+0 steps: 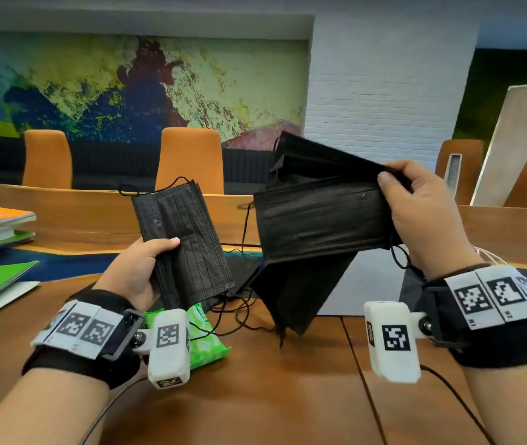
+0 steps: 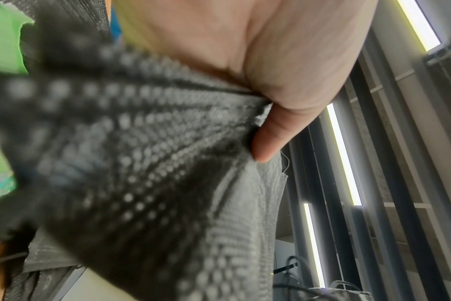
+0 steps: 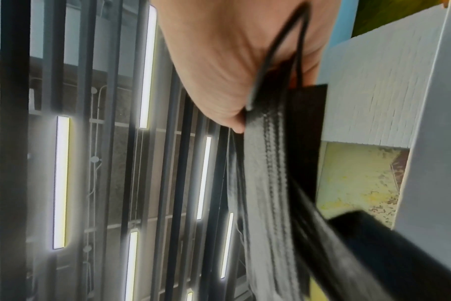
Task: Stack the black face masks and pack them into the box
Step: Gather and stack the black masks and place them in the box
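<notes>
Masks in both hands, not yet one stack

Person's left hand (image 1: 133,268) grips a small bunch of pleated black fabric face masks (image 1: 185,242) upright, thumb across the front, fingers curled behind. Right hand (image 1: 423,213) pinches a bigger, fanned-out bundle of black masks (image 1: 317,220) by one short end, thumb on top; layers sag w/ ear loops dangling. Both bundles are held above the brown wooden table (image 1: 288,396). More black masks (image 1: 243,271) lie on it between the hands, near a green wipes packet (image 1: 206,335). Box isn't clearly identifiable. Step looks like gathering and stacking. Next probably needs merging both bundles, squaring edges, tucking loops.
</notes>
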Action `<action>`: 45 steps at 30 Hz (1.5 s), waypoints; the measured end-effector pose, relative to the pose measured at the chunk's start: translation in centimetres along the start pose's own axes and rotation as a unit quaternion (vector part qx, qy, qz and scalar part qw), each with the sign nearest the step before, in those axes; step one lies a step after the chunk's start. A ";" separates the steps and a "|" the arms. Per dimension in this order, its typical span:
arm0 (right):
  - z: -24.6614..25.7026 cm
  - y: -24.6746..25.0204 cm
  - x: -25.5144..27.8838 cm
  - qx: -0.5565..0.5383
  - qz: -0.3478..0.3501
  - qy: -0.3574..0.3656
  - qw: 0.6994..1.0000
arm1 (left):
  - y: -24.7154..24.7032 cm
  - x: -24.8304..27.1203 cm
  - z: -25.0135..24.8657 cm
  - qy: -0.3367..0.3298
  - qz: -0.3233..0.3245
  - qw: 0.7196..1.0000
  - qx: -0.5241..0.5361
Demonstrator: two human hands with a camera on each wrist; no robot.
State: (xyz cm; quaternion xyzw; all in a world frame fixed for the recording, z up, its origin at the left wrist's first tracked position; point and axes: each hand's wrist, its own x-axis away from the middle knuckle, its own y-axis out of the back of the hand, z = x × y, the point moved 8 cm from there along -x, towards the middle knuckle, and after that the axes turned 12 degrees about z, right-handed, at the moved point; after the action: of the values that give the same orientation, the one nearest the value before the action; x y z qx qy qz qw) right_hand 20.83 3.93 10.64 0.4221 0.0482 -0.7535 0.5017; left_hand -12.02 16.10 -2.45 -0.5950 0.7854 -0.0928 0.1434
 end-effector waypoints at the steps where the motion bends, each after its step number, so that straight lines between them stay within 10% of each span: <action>1: 0.2 0.2 0.1 -0.010 -0.014 0.008 1.000 | -0.1 0.0 0.0 -0.002 0.000 1.000 -0.003; 30: -0.5 -1.5 0.1 -0.293 -0.010 -0.079 0.953 | -5.6 0.7 2.7 0.059 0.102 0.984 -0.133; 37: -3.6 -1.6 0.3 -0.185 -0.015 -0.140 0.973 | -6.1 0.8 3.3 0.088 0.116 0.979 -0.140; 45: -4.5 -4.5 1.4 0.073 0.227 -0.193 0.952 | -2.1 0.4 1.1 0.043 0.016 0.996 -0.080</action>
State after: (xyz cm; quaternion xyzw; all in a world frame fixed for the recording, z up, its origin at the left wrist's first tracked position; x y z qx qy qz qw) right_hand 19.68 7.38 5.27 0.3039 -0.2021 -0.6884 0.6268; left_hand -9.88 15.17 -2.86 -0.5871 0.8053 -0.0533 0.0626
